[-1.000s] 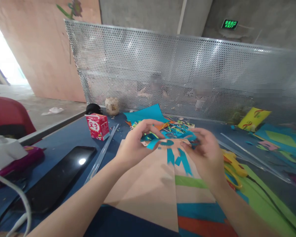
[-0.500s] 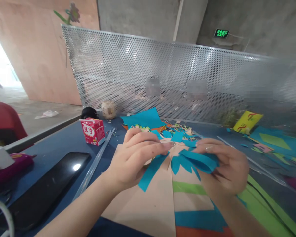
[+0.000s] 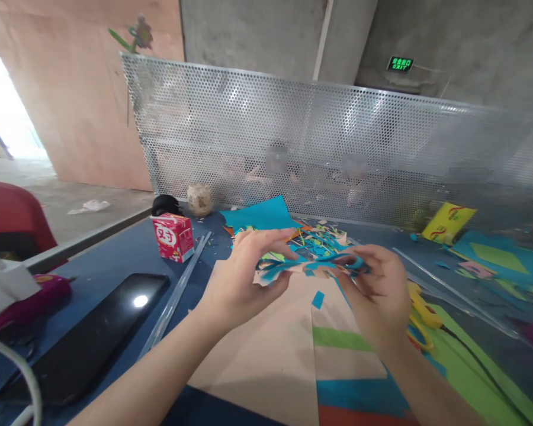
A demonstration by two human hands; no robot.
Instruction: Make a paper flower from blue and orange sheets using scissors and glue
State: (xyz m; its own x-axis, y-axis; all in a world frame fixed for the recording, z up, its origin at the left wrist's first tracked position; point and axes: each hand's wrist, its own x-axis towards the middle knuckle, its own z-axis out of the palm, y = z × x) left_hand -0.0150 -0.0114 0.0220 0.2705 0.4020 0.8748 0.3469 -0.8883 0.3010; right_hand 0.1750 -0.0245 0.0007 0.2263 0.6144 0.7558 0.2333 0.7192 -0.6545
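Observation:
A blue flower-like piece [image 3: 311,265] of cut strips and petals, with some beige in it, is seen nearly edge-on above the beige sheets. Its left side lies between the thumb and fingers of my left hand [image 3: 253,272], thumb underneath. The curled strip at its right end is pinched by my right hand [image 3: 377,284]; those fingertips are partly hidden. Below the piece, a small blue scrap [image 3: 318,300] lies on the beige sheet [image 3: 266,355]. Just right of my right hand is a yellow tool [image 3: 426,310] with a black cord, partly covered.
A dark phone [image 3: 89,337], a red box [image 3: 173,238] and clear sticks [image 3: 177,296] lie to the left. Cut scraps [image 3: 324,239] and a blue sheet [image 3: 257,213] are behind my hands. A yellow packet [image 3: 448,222] stands right, before the perforated metal screen [image 3: 231,130].
The flower piece has been tilted from showing its face to nearly edge-on. My right hand has moved left, uncovering the yellow tool. The small blue scrap on the beige sheet is now visible.

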